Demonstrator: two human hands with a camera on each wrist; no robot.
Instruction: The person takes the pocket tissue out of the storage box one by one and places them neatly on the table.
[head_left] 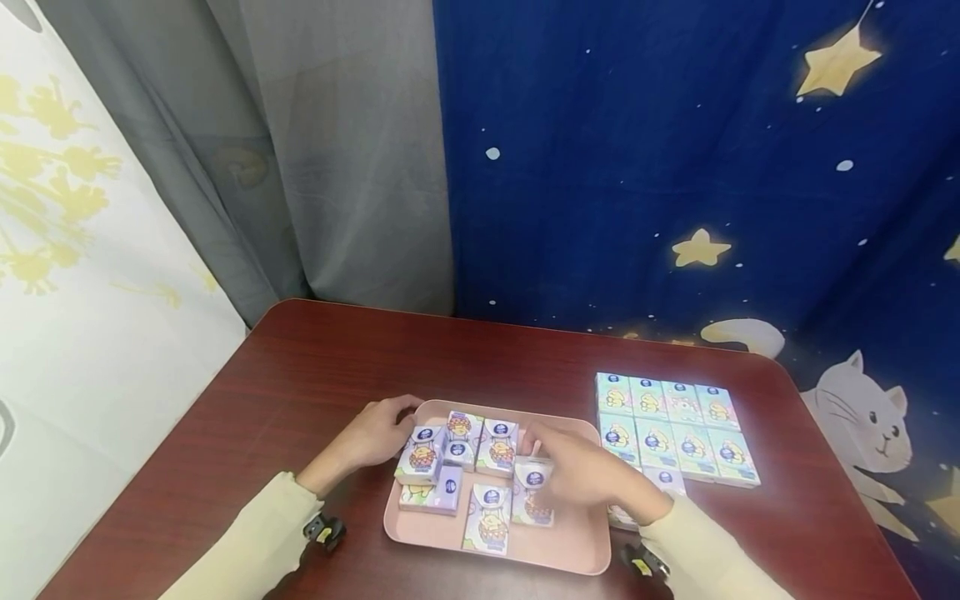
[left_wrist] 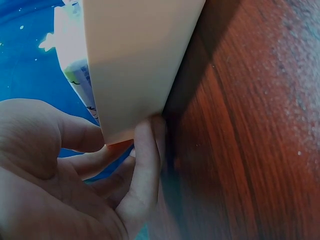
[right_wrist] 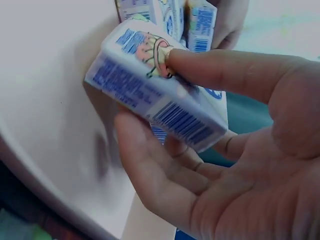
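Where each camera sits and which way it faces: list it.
Head: on the head, facing forward and down at tray and packs; left hand, right hand, sleeves show.
Left wrist: on that wrist, facing the tray's side; thumb, fingers show.
Right wrist: on that wrist, facing the gripped pack; right hand shows, left hand partly.
Shared: head and right wrist show that pack.

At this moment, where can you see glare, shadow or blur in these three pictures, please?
Head view: pale glare over the packs at the right; left wrist view: a dark shadow on the table beside the tray; right wrist view: soft, unreadable fine print on the pack held by the right hand.
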